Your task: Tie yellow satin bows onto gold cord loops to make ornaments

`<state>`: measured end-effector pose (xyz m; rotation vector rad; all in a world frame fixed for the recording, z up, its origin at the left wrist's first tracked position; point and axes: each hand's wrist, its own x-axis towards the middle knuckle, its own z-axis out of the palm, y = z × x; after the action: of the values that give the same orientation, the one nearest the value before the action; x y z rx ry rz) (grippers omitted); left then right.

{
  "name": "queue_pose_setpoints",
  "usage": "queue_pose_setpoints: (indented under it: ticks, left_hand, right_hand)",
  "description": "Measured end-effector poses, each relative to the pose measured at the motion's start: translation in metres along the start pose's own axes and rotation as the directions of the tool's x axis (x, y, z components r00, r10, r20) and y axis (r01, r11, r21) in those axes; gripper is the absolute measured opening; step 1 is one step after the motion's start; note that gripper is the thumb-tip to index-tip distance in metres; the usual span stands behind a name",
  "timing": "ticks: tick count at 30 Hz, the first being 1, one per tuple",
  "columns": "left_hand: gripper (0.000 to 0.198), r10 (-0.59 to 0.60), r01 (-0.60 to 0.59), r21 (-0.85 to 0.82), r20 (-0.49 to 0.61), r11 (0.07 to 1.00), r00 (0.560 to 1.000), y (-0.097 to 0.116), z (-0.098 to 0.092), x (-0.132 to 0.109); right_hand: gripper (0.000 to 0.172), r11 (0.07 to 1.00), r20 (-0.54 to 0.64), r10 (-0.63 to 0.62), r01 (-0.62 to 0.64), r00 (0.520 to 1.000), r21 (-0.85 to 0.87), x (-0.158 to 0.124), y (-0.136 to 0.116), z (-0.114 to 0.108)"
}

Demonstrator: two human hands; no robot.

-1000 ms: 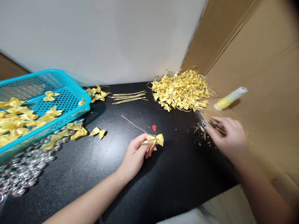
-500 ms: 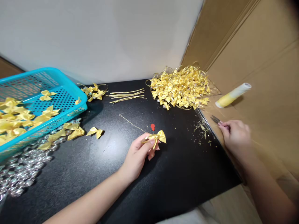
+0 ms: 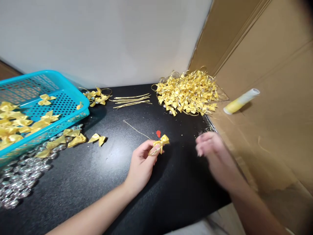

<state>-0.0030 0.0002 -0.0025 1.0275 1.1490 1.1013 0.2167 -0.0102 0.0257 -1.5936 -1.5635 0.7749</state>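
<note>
My left hand (image 3: 143, 163) pinches a yellow ribbon bow (image 3: 161, 142) with a gold loop on it between thumb and fingers, over the black table (image 3: 102, 189). Just behind the bow lies a small red piece (image 3: 158, 133), and a thin thread (image 3: 137, 130) runs back from near my fingers. My right hand (image 3: 214, 151) is over the table's right side, fingers curled and blurred. The small snips it held at the cardboard no longer show there; they appear to be inside this hand, mostly hidden. A single yellow bow (image 3: 97, 139) lies on the table to the left.
At left, a turquoise basket (image 3: 73, 94) holds yellow bows, with silver beads (image 3: 26, 178) in front. Gold strands (image 3: 132, 100) lie near the wall. A heap of finished-looking bows (image 3: 187, 93) fills the back right corner. A yellow-white tube (image 3: 241, 101) stands on the cardboard (image 3: 266, 140).
My right hand has moved left from the cardboard to over the table, and the snips have left their spot. My left hand has turned the bow slightly and shifted a little left.
</note>
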Motion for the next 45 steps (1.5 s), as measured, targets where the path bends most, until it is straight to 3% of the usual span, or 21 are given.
queue_pose_setpoints:
  ticks: [1, 3, 6, 9, 17, 28, 45]
  left_hand:
    - [0.025, 0.021, -0.021, 0.021, -0.015, 1.0, 1.0, 0.001, 0.001, 0.0]
    - [0.023, 0.061, -0.059, 0.046, -0.028, 0.997, 0.998, 0.003, 0.001, 0.0]
    - [0.018, 0.11, -0.11, 0.064, 0.01, 0.992, 0.994, 0.004, 0.0, -0.001]
    - [0.015, 0.137, -0.141, 0.074, 0.056, 0.987, 0.989, 0.003, -0.001, -0.002]
    - [0.018, 0.119, -0.127, 0.057, 0.126, 0.99, 0.985, 0.0, -0.003, -0.004]
    - [0.017, 0.025, -0.018, -0.034, 0.213, 0.999, 0.977, 0.0, -0.003, -0.005]
    - [0.018, 0.018, -0.024, 0.026, 0.223, 0.999, 0.975, 0.0, -0.005, -0.004]
  right_hand:
    - [0.017, 0.999, 0.082, -0.009, 0.005, 0.997, 0.051, -0.007, -0.011, 0.016]
    - [0.016, 0.992, 0.138, -0.097, 0.084, 0.986, 0.094, -0.016, -0.024, 0.04]
    - [0.02, 0.973, 0.162, -0.225, 0.212, 0.961, 0.089, -0.02, -0.025, 0.053]
    - [0.018, 0.964, 0.153, -0.264, 0.256, 0.952, 0.068, -0.018, -0.02, 0.051]
    - [0.017, 0.965, 0.164, -0.25, 0.232, 0.954, 0.121, -0.016, -0.017, 0.051]
    - [0.017, 0.966, 0.134, -0.241, 0.224, 0.961, 0.13, -0.017, -0.018, 0.052]
    - [0.017, 0.964, 0.102, -0.247, 0.233, 0.964, 0.131, -0.017, -0.017, 0.053]
